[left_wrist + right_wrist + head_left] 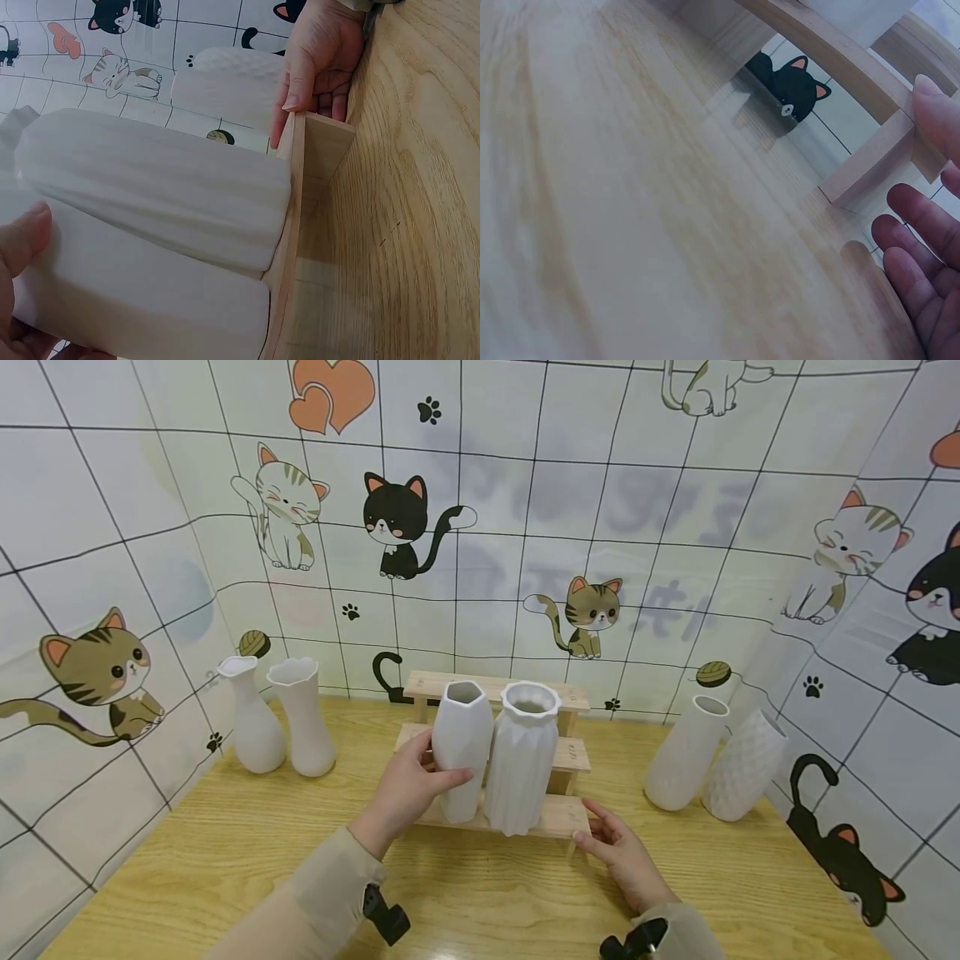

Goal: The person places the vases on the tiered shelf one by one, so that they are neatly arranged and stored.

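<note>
My left hand [408, 785] grips a white faceted vase [463, 743], thumb across its front and fingers round its left side. The vase stands on the bottom step of a three-tier wooden display stand [558, 814]. Close beside it on the same step is a white fluted vase [525, 760] with a scalloped rim. At the step's right end, my right hand [618, 852] pinches the board's corner. In the right wrist view the thumb [937, 112] lies on the board above a short wooden leg [874, 161], while the other fingers hang loosely below.
Two white vases with wavy rims, one round-bellied [257, 727] and one waisted [303, 718], stand at the table's back left. At the right are a smooth white vase [684, 756] and a diamond-textured one [744, 768]. A cat-print backdrop [495, 560] encloses the wooden table [480, 893].
</note>
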### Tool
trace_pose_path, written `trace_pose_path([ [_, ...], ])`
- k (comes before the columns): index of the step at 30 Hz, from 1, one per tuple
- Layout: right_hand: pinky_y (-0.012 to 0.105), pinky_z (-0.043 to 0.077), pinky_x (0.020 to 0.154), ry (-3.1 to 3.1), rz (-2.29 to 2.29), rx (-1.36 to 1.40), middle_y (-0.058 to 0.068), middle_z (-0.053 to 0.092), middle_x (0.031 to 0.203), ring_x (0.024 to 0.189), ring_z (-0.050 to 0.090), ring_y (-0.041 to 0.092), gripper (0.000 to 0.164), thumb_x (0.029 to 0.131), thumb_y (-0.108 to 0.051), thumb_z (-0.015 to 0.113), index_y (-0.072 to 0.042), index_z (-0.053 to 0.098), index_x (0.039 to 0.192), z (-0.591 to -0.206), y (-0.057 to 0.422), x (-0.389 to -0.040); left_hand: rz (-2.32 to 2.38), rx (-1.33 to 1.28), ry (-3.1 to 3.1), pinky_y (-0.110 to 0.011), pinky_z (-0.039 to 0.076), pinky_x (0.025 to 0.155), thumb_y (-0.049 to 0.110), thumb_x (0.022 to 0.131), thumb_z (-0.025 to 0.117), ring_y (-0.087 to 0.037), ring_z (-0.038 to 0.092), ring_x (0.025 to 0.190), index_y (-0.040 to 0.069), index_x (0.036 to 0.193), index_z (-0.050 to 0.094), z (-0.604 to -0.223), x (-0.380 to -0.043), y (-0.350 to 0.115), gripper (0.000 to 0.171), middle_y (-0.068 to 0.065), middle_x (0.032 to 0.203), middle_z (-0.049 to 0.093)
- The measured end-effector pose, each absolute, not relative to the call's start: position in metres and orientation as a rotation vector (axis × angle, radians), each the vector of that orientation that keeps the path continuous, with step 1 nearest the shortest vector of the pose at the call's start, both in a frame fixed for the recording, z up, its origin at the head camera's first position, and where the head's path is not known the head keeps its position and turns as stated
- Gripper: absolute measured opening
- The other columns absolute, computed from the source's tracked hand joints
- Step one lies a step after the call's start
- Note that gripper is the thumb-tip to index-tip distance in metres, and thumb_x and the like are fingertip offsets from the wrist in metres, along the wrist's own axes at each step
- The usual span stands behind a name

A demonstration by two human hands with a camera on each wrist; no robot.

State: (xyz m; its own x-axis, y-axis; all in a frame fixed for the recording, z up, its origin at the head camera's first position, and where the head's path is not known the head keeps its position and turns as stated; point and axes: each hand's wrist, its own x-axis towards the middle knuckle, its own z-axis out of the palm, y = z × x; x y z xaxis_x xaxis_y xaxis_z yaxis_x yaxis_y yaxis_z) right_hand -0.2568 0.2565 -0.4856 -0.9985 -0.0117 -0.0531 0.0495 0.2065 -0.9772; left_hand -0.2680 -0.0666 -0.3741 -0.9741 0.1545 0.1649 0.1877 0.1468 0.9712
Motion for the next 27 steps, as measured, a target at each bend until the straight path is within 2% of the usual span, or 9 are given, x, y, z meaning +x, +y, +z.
trace_pose_path([
  [21,0.033,0.041,0.089,2.404,-1.951,0.04,0.015,0.059,0.12,0.106,0.053,0.022,0.067,0.088,-0.022,0.071,-0.013,0.04,0.147,-0.487,0.257,-0.259,-1.783,-0.324,-2.48,-0.042,0.054,0.08,0.025,0.072,0.087,-0.022,0.063,0.101,0.013,0.123,0.06,-0.363,-0.267,-0.066,0.059,-0.003,0.115,0.064],
  [27,0.031,0.042,0.088,2.401,-1.955,0.034,0.015,0.059,0.121,0.106,0.054,0.022,0.067,0.088,-0.021,0.071,-0.013,0.039,0.147,-0.486,0.257,-0.257,-1.83,-0.324,-2.479,-0.044,0.053,0.083,0.024,0.073,0.086,-0.024,0.062,0.104,0.011,0.125,0.057,-0.362,-0.267,-0.066,0.061,-0.006,0.116,0.063],
])
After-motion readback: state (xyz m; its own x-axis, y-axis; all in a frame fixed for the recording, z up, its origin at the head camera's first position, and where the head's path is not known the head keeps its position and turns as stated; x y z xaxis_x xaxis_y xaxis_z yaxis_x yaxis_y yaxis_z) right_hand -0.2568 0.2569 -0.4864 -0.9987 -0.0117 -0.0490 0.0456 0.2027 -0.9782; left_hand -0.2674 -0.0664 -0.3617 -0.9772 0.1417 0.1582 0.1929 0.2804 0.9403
